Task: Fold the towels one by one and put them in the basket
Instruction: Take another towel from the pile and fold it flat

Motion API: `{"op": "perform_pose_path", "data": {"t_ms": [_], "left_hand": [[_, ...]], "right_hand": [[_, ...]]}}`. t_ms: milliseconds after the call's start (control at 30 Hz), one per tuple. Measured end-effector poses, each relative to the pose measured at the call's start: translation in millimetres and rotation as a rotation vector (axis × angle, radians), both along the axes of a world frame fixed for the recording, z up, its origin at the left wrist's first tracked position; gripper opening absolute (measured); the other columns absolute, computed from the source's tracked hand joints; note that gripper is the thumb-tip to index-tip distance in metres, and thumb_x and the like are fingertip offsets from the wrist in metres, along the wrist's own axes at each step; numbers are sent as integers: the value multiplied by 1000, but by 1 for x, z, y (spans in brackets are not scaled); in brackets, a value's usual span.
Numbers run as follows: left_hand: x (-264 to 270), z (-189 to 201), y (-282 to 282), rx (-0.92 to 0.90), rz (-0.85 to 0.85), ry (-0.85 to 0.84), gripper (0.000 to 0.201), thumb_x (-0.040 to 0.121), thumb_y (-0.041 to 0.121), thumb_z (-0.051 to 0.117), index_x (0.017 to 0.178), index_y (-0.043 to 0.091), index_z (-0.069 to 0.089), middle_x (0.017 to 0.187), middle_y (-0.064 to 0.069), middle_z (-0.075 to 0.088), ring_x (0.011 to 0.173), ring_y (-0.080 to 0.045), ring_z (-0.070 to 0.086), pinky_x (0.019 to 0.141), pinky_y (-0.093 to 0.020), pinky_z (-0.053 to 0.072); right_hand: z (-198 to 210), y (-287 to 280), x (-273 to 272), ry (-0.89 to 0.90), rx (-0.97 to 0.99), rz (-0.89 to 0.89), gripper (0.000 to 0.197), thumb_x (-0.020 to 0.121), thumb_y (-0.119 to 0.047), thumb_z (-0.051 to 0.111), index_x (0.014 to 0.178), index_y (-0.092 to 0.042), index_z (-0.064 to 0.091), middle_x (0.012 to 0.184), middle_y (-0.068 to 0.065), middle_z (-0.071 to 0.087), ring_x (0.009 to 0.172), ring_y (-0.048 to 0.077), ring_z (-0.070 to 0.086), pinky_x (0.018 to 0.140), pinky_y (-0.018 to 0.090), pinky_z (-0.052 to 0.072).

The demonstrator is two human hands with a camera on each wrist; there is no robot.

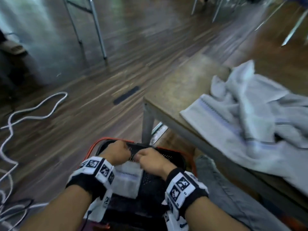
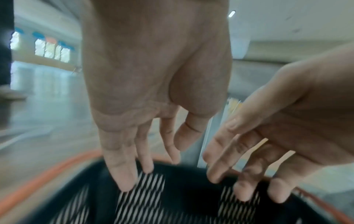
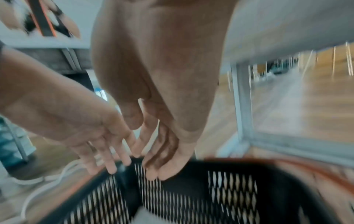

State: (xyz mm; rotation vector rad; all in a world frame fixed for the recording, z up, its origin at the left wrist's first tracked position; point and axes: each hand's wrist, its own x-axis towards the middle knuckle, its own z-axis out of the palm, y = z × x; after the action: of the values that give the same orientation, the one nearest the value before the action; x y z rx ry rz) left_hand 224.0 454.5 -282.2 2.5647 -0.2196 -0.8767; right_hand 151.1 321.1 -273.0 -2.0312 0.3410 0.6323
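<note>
A black mesh basket (image 1: 106,141) with an orange rim stands on the floor by the table leg. One folded white towel (image 1: 128,180) lies inside it. Both hands hover over the basket's far end, side by side. My left hand (image 1: 119,153) has its fingers straight and hanging down over the mesh wall (image 2: 141,197), holding nothing. My right hand (image 1: 150,160) is just beside it with relaxed fingers, also empty. In the right wrist view the right hand's fingertips (image 3: 153,174) hang in front of the basket wall (image 3: 229,191). The picture is motion-blurred.
A heap of unfolded white towels (image 1: 250,104) lies on the wooden table (image 1: 175,90) at the right, one hanging over its front edge. The metal table leg (image 1: 147,125) stands behind the basket. A white cable (image 1: 33,110) snakes over the floor at the left.
</note>
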Motion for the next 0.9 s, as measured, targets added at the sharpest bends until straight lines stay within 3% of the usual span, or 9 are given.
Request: {"op": "perform_pose_path", "data": {"t_ms": [67,200,333,500,567,667,733,800,900], "left_hand": [[1,40,-10,-5,-34,-78,20,90,26,63,81,11,71,93,-13,73,90,-25,68,72,-29,47],[-8,120,-44,-61,-130,-252,24,91,16,55,97,5,75,106,-16,72,102,-30,67,82,-33,50],[-34,193,-99,-165,-220,-385,25,86,9,51,89,3,76,96,-14,75,94,-29,69,82,-38,55],[-95,262,-193,-219,-388,-517,23,87,13,47,71,6,62,79,-15,66,79,-31,61,74,-37,50],[-125,278,-235,-230,-478,-579,19,88,15,48,75,4,58,71,-11,61,85,-38,62,67,-34,43],[-168,285,-301,-218,-642,-610,21,89,20,48,74,6,51,97,-18,68,85,-35,58,67,-32,36],[-191,275,-341,-193,-742,-565,24,90,23,50,78,4,56,102,-21,68,84,-35,58,66,-32,36],[-210,256,-373,-142,-820,-539,27,92,26,52,84,3,64,93,-16,66,85,-34,59,63,-31,38],[-228,222,-404,-145,-811,-569,34,90,24,49,57,12,51,63,-2,55,61,-23,52,50,-28,31]], "right_hand": [[46,-8,-7,-79,-124,75,27,97,-17,46,96,2,66,94,17,67,80,27,60,70,31,46],[129,-36,-39,-239,-380,113,17,96,-28,47,90,-14,56,113,18,67,103,36,63,80,38,47],[200,-86,-79,-399,-449,16,25,101,-21,42,79,-14,53,102,18,65,96,32,60,81,38,45],[265,-173,-159,-518,-482,-178,30,101,-22,44,95,-1,64,101,12,70,93,31,64,83,41,51],[276,-210,-199,-525,-505,-266,29,100,-28,47,94,-7,65,98,7,72,89,27,67,82,42,53],[274,-266,-252,-479,-545,-388,29,98,-32,51,92,-7,66,91,7,73,85,24,67,82,43,55],[259,-300,-280,-420,-569,-469,31,97,-33,54,93,-5,66,89,9,73,84,27,67,79,42,55],[238,-331,-304,-360,-593,-553,23,95,-35,57,93,-14,66,90,2,71,87,23,64,72,34,52],[202,-370,-329,-242,-609,-640,18,91,-39,59,100,-23,62,96,-6,65,89,17,63,75,33,53]]}}
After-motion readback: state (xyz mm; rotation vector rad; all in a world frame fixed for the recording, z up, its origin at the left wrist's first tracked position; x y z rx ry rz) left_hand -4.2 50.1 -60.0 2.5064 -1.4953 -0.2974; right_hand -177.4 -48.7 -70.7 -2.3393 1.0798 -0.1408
